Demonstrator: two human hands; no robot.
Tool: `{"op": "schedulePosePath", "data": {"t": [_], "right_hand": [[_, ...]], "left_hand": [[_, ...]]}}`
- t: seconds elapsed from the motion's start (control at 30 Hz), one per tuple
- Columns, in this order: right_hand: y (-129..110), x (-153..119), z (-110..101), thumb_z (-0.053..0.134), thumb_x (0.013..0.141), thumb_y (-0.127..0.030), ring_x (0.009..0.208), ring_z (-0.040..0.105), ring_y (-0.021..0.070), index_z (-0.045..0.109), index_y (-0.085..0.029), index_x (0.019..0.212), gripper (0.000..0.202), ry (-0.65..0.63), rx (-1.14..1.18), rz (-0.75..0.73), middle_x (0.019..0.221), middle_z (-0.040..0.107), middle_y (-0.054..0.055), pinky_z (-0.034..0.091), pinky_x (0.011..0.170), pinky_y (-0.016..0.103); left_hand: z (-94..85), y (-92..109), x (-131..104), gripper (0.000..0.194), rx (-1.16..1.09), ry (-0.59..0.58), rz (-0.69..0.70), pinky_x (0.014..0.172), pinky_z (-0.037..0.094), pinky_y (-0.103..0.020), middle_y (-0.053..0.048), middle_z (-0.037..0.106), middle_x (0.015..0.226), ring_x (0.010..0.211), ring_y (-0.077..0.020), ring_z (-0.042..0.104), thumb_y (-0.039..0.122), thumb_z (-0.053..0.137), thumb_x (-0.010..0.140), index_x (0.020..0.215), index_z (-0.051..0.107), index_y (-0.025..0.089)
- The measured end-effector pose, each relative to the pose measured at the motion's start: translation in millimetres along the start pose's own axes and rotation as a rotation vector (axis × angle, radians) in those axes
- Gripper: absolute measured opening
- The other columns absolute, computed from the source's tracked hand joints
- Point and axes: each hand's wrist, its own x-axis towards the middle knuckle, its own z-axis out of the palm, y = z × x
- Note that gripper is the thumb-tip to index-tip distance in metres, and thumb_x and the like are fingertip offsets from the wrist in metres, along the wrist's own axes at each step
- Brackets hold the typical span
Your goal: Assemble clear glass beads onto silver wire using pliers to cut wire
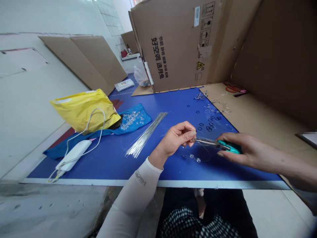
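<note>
My right hand (239, 150) grips the teal handles of a pair of pliers (208, 142), whose long metal jaws point left. At the jaw tips, my left hand (182, 136) pinches a thin wire; a small clear bead seems to sit there, partly hidden by the fingers. Fine wire (209, 153) loops below the pliers. Clear round beads (191, 156) on wire lie on the blue table just under my hands. Left of my left hand is a bundle of straight silvery wires (148, 134). Many clear beads (132, 119) rest on a blue cloth (143, 110) farther left.
Black rings (210, 125) are scattered beyond my hands, with wired bead pieces (201, 96) behind them. Red-handled scissors (232, 88) lie on cardboard at right. A large carton (178, 49) stands at the back. A yellow bag (86, 110) and white power strip (74, 157) are at left.
</note>
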Motion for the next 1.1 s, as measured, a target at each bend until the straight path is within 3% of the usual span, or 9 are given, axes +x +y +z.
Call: {"op": "schedulePosePath", "data": {"t": [1.1], "right_hand": [[1.7, -3.1, 17.7, 0.057, 0.092, -0.052, 0.069, 0.061, 0.0172, 0.065, -0.022, 0.097, 0.031, 0.134, -0.029, -0.045, 0.083, 0.068, 0.004, 0.047, 0.064, 0.030]], "left_hand": [[-0.2, -2.9, 2.7, 0.027, -0.095, -0.025, 0.114, 0.041, 0.033, -0.014, 0.004, 0.062, 0.065, 0.049, -0.0030, 0.054, 0.038, 0.074, 0.086, 0.078, 0.058, 0.017]]}}
